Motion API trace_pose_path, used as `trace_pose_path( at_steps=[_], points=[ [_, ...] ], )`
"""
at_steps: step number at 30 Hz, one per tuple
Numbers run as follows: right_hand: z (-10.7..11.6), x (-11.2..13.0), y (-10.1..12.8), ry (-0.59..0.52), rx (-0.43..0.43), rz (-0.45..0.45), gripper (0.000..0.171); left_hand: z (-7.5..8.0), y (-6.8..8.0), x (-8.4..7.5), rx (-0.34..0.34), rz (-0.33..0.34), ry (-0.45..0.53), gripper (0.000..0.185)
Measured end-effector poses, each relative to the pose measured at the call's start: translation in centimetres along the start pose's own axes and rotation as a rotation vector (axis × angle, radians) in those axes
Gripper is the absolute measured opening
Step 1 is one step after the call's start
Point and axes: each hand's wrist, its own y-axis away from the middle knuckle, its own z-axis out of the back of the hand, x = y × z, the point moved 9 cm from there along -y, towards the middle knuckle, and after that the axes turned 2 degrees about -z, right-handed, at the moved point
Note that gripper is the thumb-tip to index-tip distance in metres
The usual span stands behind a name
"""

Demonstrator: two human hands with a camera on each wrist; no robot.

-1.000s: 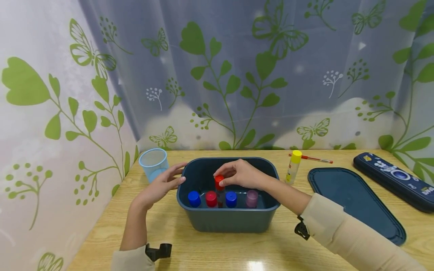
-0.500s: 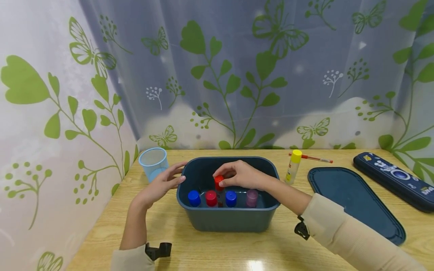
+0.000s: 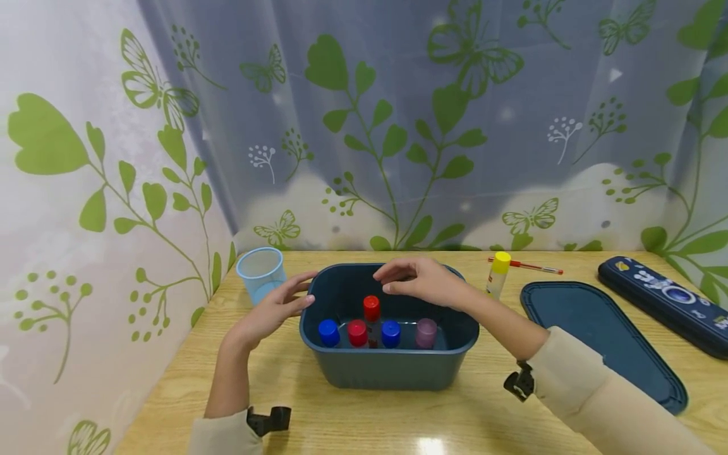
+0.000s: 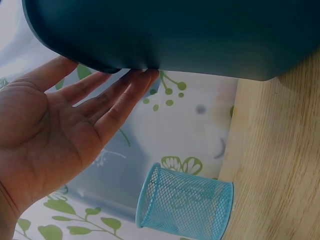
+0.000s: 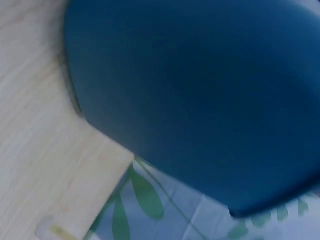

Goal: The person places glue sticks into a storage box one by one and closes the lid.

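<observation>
A dark teal plastic bin (image 3: 389, 371) stands on the wooden table. Inside, a red-capped bottle (image 3: 371, 308) rises taller than the row in front of it: a blue cap (image 3: 328, 332), a red cap (image 3: 357, 332), another blue cap (image 3: 390, 333) and a purple cap (image 3: 426, 333). My left hand (image 3: 274, 314) touches the bin's left rim with its fingertips; the left wrist view shows those fingers extended along the bin wall (image 4: 170, 40). Over the bin's back right, my right hand (image 3: 426, 282) hovers with loosely bent fingers, holding nothing. The right wrist view is filled mostly by the bin's outside.
Behind my left hand is a light blue mesh cup (image 3: 261, 278). To the bin's right stand a yellow-capped glue stick (image 3: 498, 275) and, behind it, a red pen (image 3: 537, 268). A dark lid (image 3: 591, 341) and a navy pencil case (image 3: 665, 303) lie farther right.
My right hand has let go of the tall red-capped bottle and moved up and to the right. That bottle stays standing in the bin; my left hand keeps its place at the rim.
</observation>
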Motion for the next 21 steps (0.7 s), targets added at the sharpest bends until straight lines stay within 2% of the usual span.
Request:
trace_pose_path(
  at_steps=[7, 10, 16, 21],
  points=[
    [5.4, 0.3, 2.4, 0.001, -0.136, -0.024, 0.029, 0.0, 0.0, 0.1, -0.002, 0.001, 0.002, 0.054],
    [7.7, -0.2, 3.6, 0.035, -0.185, -0.038, 0.030, 0.1, 0.0, 0.1, -0.003, -0.005, 0.008, 0.053],
    [11.5, -1.9, 6.3, 0.126, -0.301, -0.101, 0.033, 0.0, -0.1, 0.0, 0.000, -0.008, 0.017, 0.053],
    [13.6, -4.7, 8.1, 0.253, -0.402, -0.174, 0.035, -0.1, -0.1, 0.2, 0.002, -0.007, 0.010, 0.053]
  ],
)
